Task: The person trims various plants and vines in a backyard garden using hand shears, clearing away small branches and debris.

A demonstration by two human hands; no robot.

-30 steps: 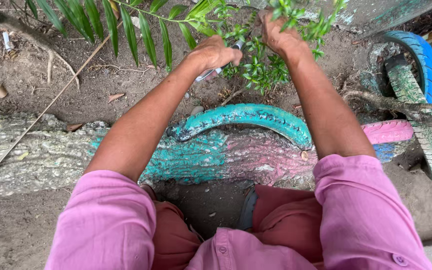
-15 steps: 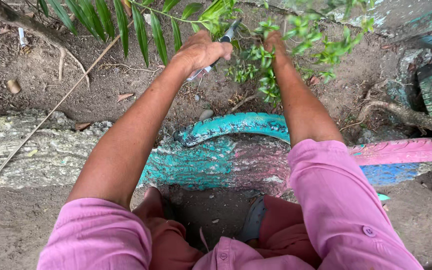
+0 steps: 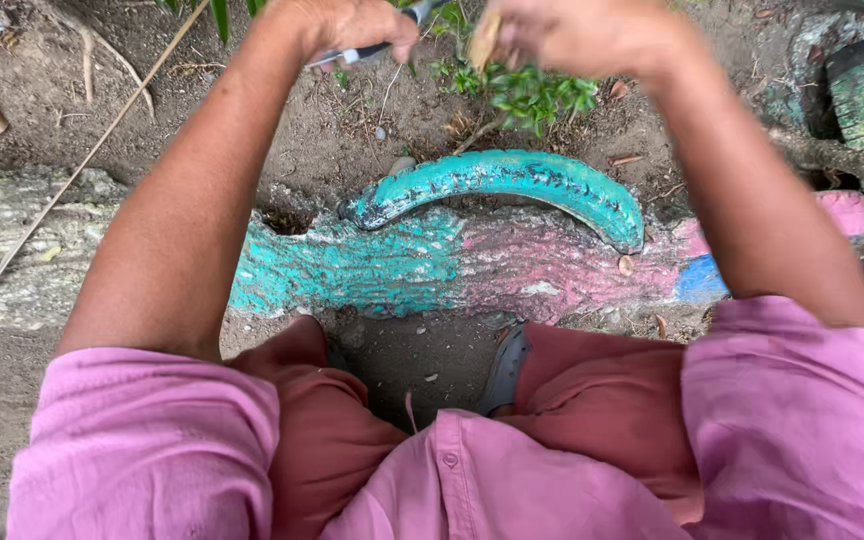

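Knife [image 3: 367, 50] in left hand [image 3: 347, 25] — blade up-right — right hand [image 3: 577, 35] grips stem [image 3: 484, 40].

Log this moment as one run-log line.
left hand: grips dark-handled tool | right hand: holds tan stem piece | below: small green plant, soil, teal half-buried tyre

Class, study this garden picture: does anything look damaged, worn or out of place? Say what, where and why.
The painted kerb looks worn: its turquoise and pink paint is patchy and flaking. A half-buried turquoise tyre arches from the soil behind it. The left hand grips a dark-handled tool; the right hand pinches a brownish piece.
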